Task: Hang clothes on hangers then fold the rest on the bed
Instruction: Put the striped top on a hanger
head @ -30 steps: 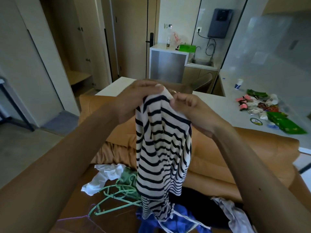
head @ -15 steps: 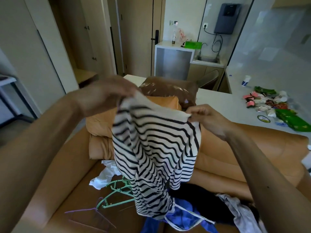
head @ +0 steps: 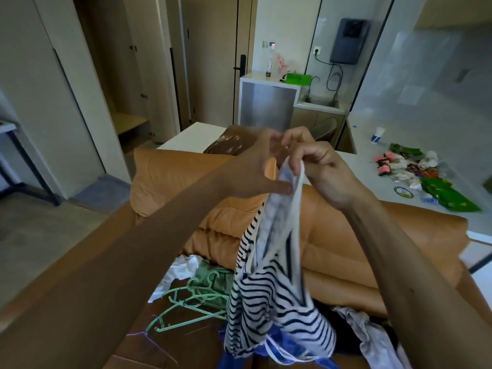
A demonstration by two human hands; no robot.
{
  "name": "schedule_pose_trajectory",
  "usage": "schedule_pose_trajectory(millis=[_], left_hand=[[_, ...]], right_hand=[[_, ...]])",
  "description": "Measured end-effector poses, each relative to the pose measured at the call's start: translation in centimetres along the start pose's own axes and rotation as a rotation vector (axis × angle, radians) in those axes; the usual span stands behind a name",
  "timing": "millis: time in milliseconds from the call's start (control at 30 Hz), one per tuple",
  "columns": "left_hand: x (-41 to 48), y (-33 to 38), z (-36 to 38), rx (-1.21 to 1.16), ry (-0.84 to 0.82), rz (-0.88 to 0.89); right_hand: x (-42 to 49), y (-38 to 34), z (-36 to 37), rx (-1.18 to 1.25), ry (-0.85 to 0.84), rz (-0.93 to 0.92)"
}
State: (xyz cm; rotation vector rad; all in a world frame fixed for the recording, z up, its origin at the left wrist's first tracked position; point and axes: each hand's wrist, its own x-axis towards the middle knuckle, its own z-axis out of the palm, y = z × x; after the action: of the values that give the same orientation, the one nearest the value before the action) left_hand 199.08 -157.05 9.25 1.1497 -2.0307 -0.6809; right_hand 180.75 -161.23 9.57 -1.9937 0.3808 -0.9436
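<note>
Soft, even daylight, brighter on the right where the white bench (head: 362, 155) glares; foreground shadowed, edges bowed, slight motion blur

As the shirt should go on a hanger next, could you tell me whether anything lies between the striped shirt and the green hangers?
Nothing visible does. The striped shirt hangs from the left hand and right hand; the green hangers lie uncovered on the sofa below and left of it, a white cloth behind them.
</note>
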Motion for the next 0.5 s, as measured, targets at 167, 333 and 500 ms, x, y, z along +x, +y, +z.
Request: schedule_pose_trajectory(millis=[167, 333, 500], left_hand=[[1.8, 1.6, 0.8, -0.177, -0.069, 0.08], [3.0, 3.6, 1.3, 0.088, 0.16, 0.126], [3.4, 4.6, 0.7, 0.147, 0.237, 0.194]], right_hand=[[-1.2, -1.3, -2.4, -0.059, 0.077, -0.003], [-2.6, -0.7, -3.2, 0.14, 0.312, 0.131], [-4.6, 0.2, -1.8, -0.071, 0.116, 0.307]])
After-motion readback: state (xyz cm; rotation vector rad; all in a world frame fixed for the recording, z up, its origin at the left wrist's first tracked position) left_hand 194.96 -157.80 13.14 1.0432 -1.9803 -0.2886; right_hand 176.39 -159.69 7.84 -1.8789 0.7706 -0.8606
